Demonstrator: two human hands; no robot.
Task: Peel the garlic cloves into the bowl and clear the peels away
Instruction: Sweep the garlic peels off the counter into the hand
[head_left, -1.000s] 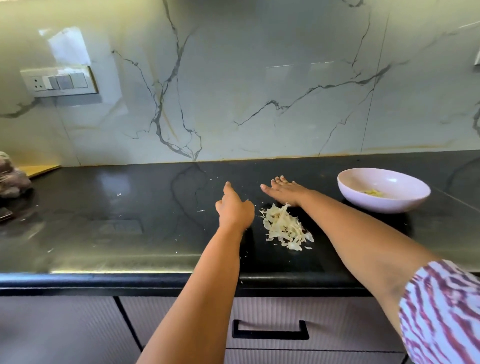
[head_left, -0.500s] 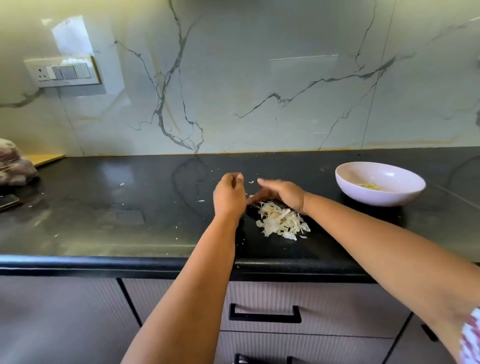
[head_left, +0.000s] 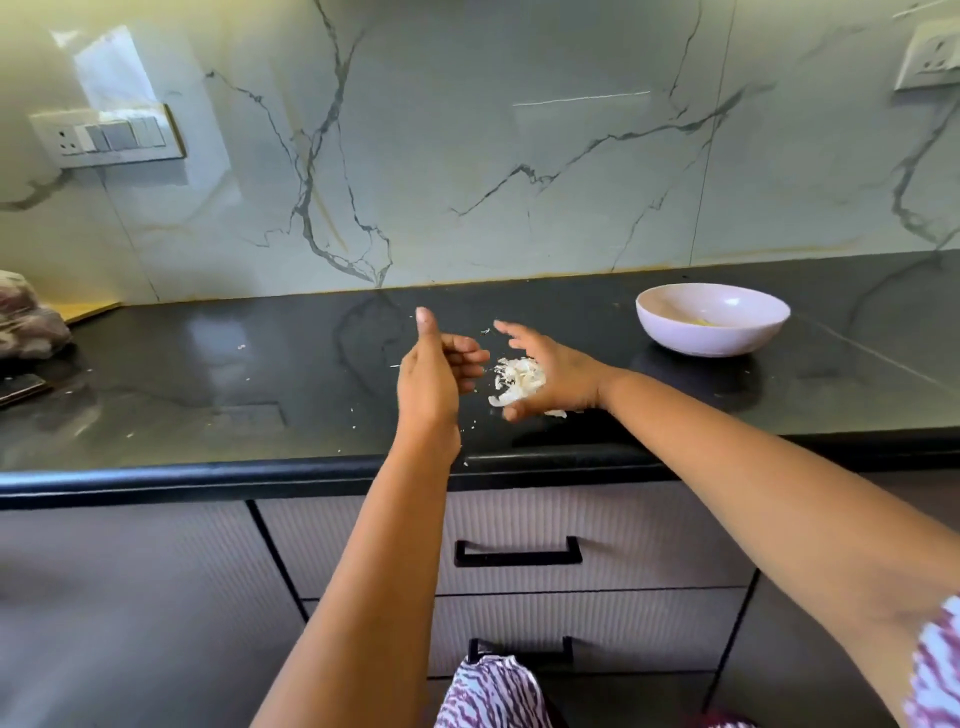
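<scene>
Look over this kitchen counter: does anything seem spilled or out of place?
Yes. Small white peel scraps lie scattered on the black counter, apart from the garlic peels gathered in the right hand. The bowl stands upright.
</scene>
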